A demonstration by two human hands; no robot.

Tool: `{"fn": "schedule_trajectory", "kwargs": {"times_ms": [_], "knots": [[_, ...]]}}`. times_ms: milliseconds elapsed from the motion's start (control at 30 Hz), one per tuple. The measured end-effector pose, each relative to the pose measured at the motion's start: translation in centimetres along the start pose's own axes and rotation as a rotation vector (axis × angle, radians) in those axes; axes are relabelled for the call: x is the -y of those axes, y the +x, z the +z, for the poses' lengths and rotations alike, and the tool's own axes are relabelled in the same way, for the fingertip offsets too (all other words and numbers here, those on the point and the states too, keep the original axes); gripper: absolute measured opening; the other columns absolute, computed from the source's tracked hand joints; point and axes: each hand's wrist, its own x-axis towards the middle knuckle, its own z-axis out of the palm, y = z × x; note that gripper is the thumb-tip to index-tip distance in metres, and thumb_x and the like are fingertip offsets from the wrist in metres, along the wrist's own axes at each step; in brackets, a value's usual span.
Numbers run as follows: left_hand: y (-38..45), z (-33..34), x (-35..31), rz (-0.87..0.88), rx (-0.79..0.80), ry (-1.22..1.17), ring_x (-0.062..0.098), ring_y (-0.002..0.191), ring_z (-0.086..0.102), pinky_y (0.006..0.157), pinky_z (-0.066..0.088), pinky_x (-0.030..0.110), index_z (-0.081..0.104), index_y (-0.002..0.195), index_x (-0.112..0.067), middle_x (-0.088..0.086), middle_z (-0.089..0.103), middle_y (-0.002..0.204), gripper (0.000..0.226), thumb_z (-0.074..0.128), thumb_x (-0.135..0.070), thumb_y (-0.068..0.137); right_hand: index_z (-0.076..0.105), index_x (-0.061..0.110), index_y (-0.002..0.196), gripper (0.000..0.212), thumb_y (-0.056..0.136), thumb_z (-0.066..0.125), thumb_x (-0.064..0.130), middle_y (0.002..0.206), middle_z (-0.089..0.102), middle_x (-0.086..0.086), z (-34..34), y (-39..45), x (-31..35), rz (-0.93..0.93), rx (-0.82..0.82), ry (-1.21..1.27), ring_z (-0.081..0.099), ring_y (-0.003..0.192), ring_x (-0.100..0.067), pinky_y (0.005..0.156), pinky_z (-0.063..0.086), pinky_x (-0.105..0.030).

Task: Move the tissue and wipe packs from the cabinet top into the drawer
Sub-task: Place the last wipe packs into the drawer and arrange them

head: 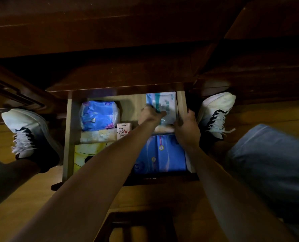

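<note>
Shoes frame the scene: a white lace-up shoe (pixel 25 135) stands at far left on the wooden floor (pixel 32 187). Right of it, the open drawer (pixel 67 137) holds a crumpled blue tissue pack (pixel 99 115) at rear left, a small pink-and-white pack (pixel 124 131) beside it, a yellow pack (pixel 86 157) at front left and a large blue pack (pixel 164 154) at front right. Both bare forearms stretch forward into the drawer. The left hand (pixel 149 116) curls its fingers over the white-and-blue wipe pack (pixel 164 106) in the rear right corner; the right hand (pixel 187 128) clasps that pack's near right edge against the drawer wall. Another white shoe (pixel 216 114) stands beyond.
</note>
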Motion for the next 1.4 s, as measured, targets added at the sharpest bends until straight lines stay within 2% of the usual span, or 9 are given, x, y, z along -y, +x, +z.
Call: {"fn": "schedule_trajectory", "kwargs": {"times_ms": [100, 233, 367, 533, 733, 900, 1033, 1200, 1400], "knots": [[0.2, 0.0, -1.3, 0.064, -0.016, 0.051, 0.026, 0.108, 0.063, 0.092, 0.056, 0.044, 0.050, 0.131, -0.016, 0.008, 0.061, 0.122, 0.063, 0.076, -0.047, 0.081, 0.039, 0.021, 0.140, 0.060, 0.090, 0.058, 0.048, 0.132, 0.060, -0.007, 0.0, 0.0, 0.2, 0.041, 0.003, 0.014, 0.060, 0.116, -0.032, 0.086, 0.050, -0.044], [-0.1, 0.3, -1.4, 0.142, -0.092, 0.161, 0.023, 0.099, 0.064, 0.085, 0.058, 0.041, 0.058, 0.125, -0.017, 0.006, 0.064, 0.114, 0.053, 0.070, -0.050, 0.085, 0.041, 0.021, 0.138, 0.060, 0.086, 0.060, 0.043, 0.129, 0.061, -0.007, 0.0, 0.1, 0.3, 0.049, -0.005, 0.004, 0.062, 0.113, -0.032, 0.085, 0.052, -0.045], [-0.4, 0.0, -0.6, 0.139, -0.069, 0.063, 0.015, 0.087, 0.068, 0.077, 0.061, 0.036, 0.066, 0.113, -0.016, 0.005, 0.071, 0.103, 0.043, 0.063, -0.052, 0.091, 0.040, 0.016, 0.137, 0.060, 0.087, 0.063, 0.039, 0.126, 0.060, -0.010, 0.3, 0.3, 0.0, 0.022, -0.024, -0.070, 0.063, 0.110, -0.033, 0.076, 0.046, -0.036], [-0.5, -0.8, 0.5, 0.156, -0.003, 0.136, 0.011, 0.087, 0.070, 0.074, 0.061, 0.030, 0.067, 0.109, -0.017, 0.003, 0.074, 0.104, 0.027, 0.068, -0.037, 0.091, 0.040, 0.019, 0.135, 0.058, 0.087, 0.065, 0.040, 0.126, 0.061, -0.007, 0.4, 0.2, -0.1, 0.018, -0.033, -0.081, 0.064, 0.110, -0.029, 0.074, 0.040, -0.030], [-0.7, -0.8, -0.8, 0.112, -0.014, 0.136, 0.015, 0.090, 0.071, 0.070, 0.059, 0.027, 0.066, 0.112, -0.011, 0.006, 0.072, 0.106, 0.033, 0.070, -0.035, 0.090, 0.041, 0.018, 0.134, 0.057, 0.086, 0.065, 0.038, 0.126, 0.060, -0.008, 0.3, 0.3, -0.1, 0.010, -0.031, -0.067, 0.063, 0.112, -0.030, 0.076, 0.041, -0.032], [-0.7, -1.4, -0.4, 0.135, 0.053, 0.167, 0.011, 0.081, 0.067, 0.052, 0.042, 0.016, 0.066, 0.109, -0.009, 0.005, 0.072, 0.102, 0.032, 0.069, -0.037, 0.091, 0.042, 0.017, 0.132, 0.055, 0.086, 0.064, 0.037, 0.126, 0.061, -0.009, 0.4, 0.2, -0.1, 0.023, -0.043, -0.086, 0.064, 0.111, -0.031, 0.075, 0.042, -0.032], [-0.4, -1.7, -0.1, 0.134, 0.051, 0.069, 0.012, 0.088, 0.068, 0.060, 0.051, 0.019, 0.062, 0.117, -0.009, 0.004, 0.071, 0.110, 0.038, 0.070, -0.035, 0.091, 0.043, 0.017, 0.131, 0.054, 0.087, 0.065, 0.040, 0.123, 0.062, -0.008, 0.4, 0.2, 0.0, 0.021, -0.043, -0.097, 0.065, 0.109, -0.030, 0.074, 0.042, -0.031], [-0.3, -0.7, 0.1, 0.164, 0.026, -0.003, 0.022, 0.111, 0.065, 0.092, 0.057, 0.039, 0.049, 0.135, -0.014, 0.007, 0.064, 0.123, 0.057, 0.075, -0.029, 0.087, 0.044, 0.017, 0.132, 0.055, 0.087, 0.065, 0.040, 0.123, 0.062, -0.009, 0.4, 0.2, 0.0, 0.035, -0.041, -0.100, 0.063, 0.109, -0.032, 0.076, 0.043, -0.034], [0.6, 0.0, -0.1, 0.132, -0.003, 0.093, 0.022, 0.106, 0.063, 0.088, 0.057, 0.037, 0.050, 0.134, -0.016, 0.008, 0.062, 0.123, 0.062, 0.076, -0.040, 0.084, 0.044, 0.016, 0.134, 0.056, 0.085, 0.064, 0.036, 0.124, 0.061, -0.010, 0.2, -0.1, 0.1, 0.030, -0.001, -0.015, 0.062, 0.110, -0.032, 0.077, 0.039, -0.032]]}}
